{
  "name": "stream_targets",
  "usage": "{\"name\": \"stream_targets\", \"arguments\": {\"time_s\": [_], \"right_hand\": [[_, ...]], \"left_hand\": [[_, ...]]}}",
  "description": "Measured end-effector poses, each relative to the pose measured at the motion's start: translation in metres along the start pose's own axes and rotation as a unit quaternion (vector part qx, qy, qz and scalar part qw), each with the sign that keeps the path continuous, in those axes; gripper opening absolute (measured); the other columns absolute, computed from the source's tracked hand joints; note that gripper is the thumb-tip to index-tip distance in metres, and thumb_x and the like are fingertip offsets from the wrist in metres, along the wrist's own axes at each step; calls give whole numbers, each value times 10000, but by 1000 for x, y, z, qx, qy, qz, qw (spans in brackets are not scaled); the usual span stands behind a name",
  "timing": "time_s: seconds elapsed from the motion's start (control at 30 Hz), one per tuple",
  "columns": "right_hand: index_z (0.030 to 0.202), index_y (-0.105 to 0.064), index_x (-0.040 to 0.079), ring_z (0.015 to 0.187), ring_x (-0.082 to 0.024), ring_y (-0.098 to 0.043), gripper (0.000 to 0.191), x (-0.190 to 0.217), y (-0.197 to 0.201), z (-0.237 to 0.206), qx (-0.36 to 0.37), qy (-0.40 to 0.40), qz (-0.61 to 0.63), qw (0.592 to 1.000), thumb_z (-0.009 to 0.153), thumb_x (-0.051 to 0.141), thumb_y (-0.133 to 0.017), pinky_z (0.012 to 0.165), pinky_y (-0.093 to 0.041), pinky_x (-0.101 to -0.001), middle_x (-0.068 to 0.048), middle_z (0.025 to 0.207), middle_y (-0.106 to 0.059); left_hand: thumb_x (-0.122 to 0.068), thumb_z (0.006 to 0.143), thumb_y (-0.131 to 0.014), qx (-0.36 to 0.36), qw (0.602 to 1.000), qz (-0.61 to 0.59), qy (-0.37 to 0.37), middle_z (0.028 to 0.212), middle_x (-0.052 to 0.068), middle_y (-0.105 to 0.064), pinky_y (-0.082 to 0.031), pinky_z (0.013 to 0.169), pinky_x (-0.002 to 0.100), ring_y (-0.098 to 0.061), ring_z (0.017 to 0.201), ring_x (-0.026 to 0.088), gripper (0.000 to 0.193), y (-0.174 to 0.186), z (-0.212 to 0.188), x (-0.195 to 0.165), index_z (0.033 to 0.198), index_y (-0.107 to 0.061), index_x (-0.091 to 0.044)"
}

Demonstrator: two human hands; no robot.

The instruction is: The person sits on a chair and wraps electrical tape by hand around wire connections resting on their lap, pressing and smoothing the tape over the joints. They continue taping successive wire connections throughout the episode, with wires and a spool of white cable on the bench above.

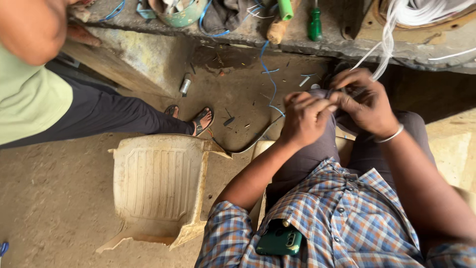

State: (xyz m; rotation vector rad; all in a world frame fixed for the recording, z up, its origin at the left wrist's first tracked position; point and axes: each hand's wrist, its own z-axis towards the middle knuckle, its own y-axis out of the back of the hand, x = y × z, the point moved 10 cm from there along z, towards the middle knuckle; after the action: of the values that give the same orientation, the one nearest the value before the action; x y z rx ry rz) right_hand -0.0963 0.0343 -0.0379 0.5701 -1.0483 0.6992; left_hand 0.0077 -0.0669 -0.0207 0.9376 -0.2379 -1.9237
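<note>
White plastic cords point(384, 52) hang in a bundle from the grey concrete ledge point(342, 45) down to the two hands, which meet over the person's knees. From the head camera, the right hand point(364, 101) curls its fingers shut around the lower end of the cords, a silver bangle point(389, 136) on its wrist. The left hand point(303, 119) sits just beside it, touching, with thumb and fingertips pinched together on the same spot; what lies between them is too small to tell. A green-handled screwdriver point(315, 24) rests on the ledge. A cream plastic chair point(158, 186) stands to the left, near another person's sandalled foot point(202, 120).
</note>
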Motion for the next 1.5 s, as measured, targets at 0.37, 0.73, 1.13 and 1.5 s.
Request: {"name": "stream_targets", "arguments": {"time_s": [0.37,0.73,1.13,1.5], "right_hand": [[1256,-623,68,955,-203,-705,564,-7,13,-12,107,-120,16,987,751,17,-870,798,-564,-361,-86,1034,-705],[1105,-670,20,1188,-140,-612,324,18,10,10,53,-22,-93,994,815,86,-798,1007,-506,-320,-39,1208,-647],[1205,-585,12,983,-110,-620,426,2,18,-1,31,-83,-26,996,858,56,-827,877,-522,-247,-49,1036,-652],[1088,-719,45,1091,-182,-671,374,7,23,-1,86,58,-187,977,755,97,-880,939,-555,-320,-61,1186,-692]], "left_hand": [[-171,964,-661,-12,1000,-5,-24,918,40,-726,-382,1004,453,-636,925,241,93,9,3,-2,961,-719,-98],[-213,950,-666,64,996,-23,49,799,5,-665,-392,898,423,-643,889,229,90,-14,21,3,894,-713,-161],[-214,929,-695,24,999,37,0,904,-23,-681,-362,988,396,-640,983,189,76,-3,12,-4,932,-732,-148],[-223,989,-666,26,1000,5,-6,934,-24,-683,-370,991,389,-622,977,196,123,0,8,-6,1045,-739,-142]]}}
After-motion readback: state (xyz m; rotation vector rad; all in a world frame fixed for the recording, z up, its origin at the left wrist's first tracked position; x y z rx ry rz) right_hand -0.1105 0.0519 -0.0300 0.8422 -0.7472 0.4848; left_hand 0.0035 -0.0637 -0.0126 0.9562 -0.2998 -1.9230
